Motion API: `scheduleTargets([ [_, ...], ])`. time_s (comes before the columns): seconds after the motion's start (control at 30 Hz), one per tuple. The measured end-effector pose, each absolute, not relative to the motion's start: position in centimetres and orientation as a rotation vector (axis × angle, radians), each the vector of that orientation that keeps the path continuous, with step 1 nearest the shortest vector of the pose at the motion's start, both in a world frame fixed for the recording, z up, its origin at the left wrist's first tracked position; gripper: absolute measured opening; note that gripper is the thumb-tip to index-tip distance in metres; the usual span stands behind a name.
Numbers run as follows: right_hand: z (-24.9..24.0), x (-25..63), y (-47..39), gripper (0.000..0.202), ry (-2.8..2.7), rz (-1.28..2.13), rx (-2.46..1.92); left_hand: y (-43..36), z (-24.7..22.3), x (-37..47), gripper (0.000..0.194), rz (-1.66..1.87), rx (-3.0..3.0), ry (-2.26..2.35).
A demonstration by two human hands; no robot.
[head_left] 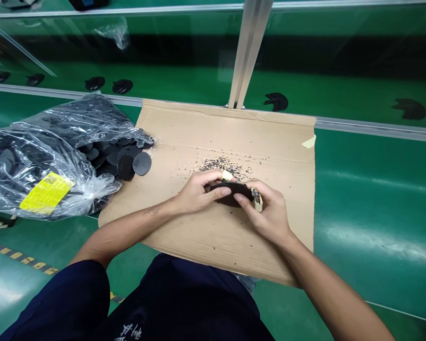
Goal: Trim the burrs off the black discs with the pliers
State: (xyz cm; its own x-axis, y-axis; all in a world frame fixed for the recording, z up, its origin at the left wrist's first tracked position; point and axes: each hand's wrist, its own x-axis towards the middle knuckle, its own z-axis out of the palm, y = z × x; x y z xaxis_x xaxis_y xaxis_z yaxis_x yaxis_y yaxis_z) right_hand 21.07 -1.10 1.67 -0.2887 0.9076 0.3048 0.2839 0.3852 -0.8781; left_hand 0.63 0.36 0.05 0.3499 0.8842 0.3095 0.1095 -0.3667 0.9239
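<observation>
Held between both hands over the cardboard sheet (184,128) is a thin black plastic disc (230,194), tilted so that I see it at a slant. My left hand (200,192) pinches its left side, thumb on the near face, and a pale yellow wrap shows at a fingertip. On the right side, the thumb of my right hand (271,213) presses against the disc. A small pale yellow object with a metal part (257,199) sits within the right fingers; its kind is unclear. Many tiny black scraps (222,165) lie scattered just beyond the hands.
On the left, a clear plastic bag (57,128) with a yellow label (46,193) spills black discs (142,163) onto the cardboard. Behind stands a glossy green panel with a metal upright (248,54). Several black notched pieces (277,101) line its lower part.
</observation>
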Motion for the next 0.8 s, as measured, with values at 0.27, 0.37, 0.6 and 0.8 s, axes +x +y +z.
scheduleTargets([
  [0.27,1.46,21.26,-1.21,0.010,-1.811,0.885,-1.050,0.38,0.16,0.65,0.030,1.120,1.784,0.884],
  [0.37,1.43,21.30,-1.25,0.010,-1.822,0.871,-1.056,0.33,0.19,0.65,0.027,1.132,1.816,0.893],
  [0.6,1.34,21.37,-1.19,0.010,-1.838,0.869,-1.044,0.32,0.41,0.63,0.026,1.171,1.885,0.875],
  [0.8,1.33,21.42,-1.24,0.010,-1.835,0.881,-1.044,0.31,0.46,0.64,0.026,1.166,1.891,0.892],
])
